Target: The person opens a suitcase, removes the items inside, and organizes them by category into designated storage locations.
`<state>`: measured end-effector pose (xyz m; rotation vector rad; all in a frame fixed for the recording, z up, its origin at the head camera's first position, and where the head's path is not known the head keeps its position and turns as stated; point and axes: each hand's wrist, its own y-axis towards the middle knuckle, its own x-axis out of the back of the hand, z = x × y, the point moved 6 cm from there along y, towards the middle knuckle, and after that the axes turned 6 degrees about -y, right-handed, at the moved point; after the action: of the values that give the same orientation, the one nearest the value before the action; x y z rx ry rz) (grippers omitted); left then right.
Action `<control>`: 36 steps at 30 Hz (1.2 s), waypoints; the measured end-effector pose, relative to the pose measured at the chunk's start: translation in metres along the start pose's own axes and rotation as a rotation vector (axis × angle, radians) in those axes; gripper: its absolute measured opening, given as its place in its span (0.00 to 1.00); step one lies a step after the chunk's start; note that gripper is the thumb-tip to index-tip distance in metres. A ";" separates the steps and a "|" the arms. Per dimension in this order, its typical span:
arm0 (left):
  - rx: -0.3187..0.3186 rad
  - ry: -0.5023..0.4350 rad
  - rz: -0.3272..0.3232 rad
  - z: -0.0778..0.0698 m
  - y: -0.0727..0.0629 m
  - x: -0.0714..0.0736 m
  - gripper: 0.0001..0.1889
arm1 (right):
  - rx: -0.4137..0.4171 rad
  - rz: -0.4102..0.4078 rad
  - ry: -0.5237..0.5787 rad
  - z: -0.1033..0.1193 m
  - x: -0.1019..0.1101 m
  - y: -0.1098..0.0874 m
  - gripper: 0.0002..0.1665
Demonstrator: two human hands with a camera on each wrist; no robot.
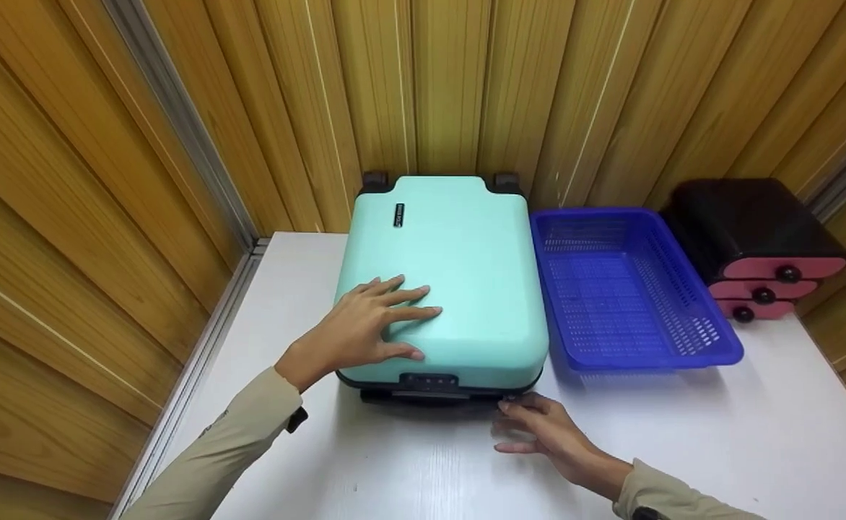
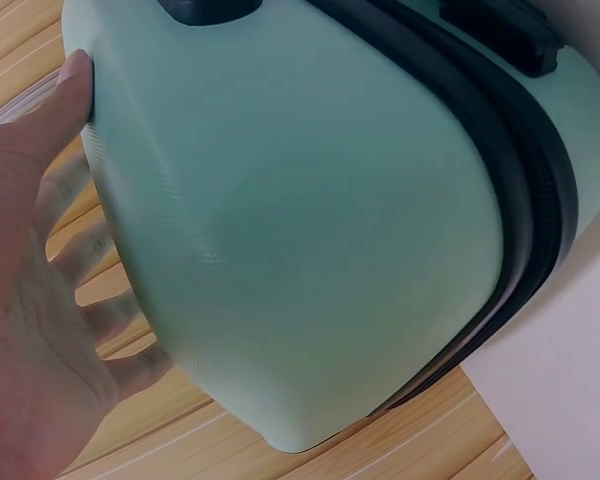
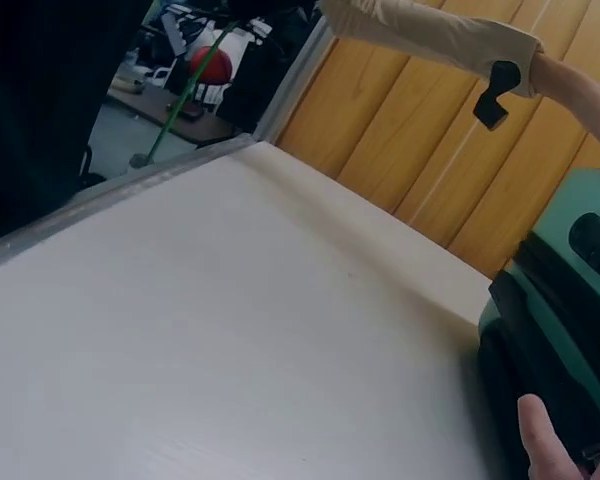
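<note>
A mint-green hard-shell suitcase [image 1: 466, 260] lies flat on the white table, its black wheels toward the wall. My left hand [image 1: 354, 328] rests on its lid with spread fingers. The left wrist view shows this hand [image 2: 50, 260] along the shell's edge. At the suitcase's near right corner, my right hand [image 1: 549, 437] reaches the black zipper seam with bent fingers. Part of that hand is blurred. In the right wrist view, its fingertips [image 3: 545, 440] appear beside a small metal piece at the seam; whether they pinch it is unclear. A combination lock [image 1: 429, 381] sits on the near side.
Right of the suitcase stands a blue perforated basket [image 1: 589, 359]. Beyond it is a black box [image 1: 762, 217] with pink drawers and round black knobs. Wood-patterned walls [image 1: 452, 87] enclose the table [image 1: 408, 477] at the back and sides.
</note>
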<state>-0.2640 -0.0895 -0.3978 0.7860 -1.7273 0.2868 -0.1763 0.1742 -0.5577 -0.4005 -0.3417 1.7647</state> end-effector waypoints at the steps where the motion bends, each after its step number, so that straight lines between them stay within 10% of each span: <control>1: -0.004 0.001 -0.005 0.000 -0.001 0.000 0.34 | 0.004 -0.003 0.007 -0.001 0.000 0.001 0.28; 12: -0.012 0.008 0.002 0.001 0.000 -0.001 0.34 | 0.253 -0.074 -0.250 0.003 0.007 0.003 0.18; 18: 0.118 -0.082 0.109 0.014 -0.004 0.013 0.39 | 0.427 0.000 -0.493 0.023 0.010 -0.005 0.15; 25: 0.291 -0.228 0.166 0.036 -0.014 0.022 0.43 | 0.385 0.169 -0.454 0.041 0.012 -0.007 0.17; 36: 0.325 -0.236 0.151 0.038 -0.014 0.019 0.44 | 0.372 0.261 -0.515 0.047 0.012 -0.008 0.16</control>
<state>-0.2860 -0.1280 -0.3951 0.9543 -1.9949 0.6098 -0.1922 0.1867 -0.5129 0.2972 -0.3204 2.1261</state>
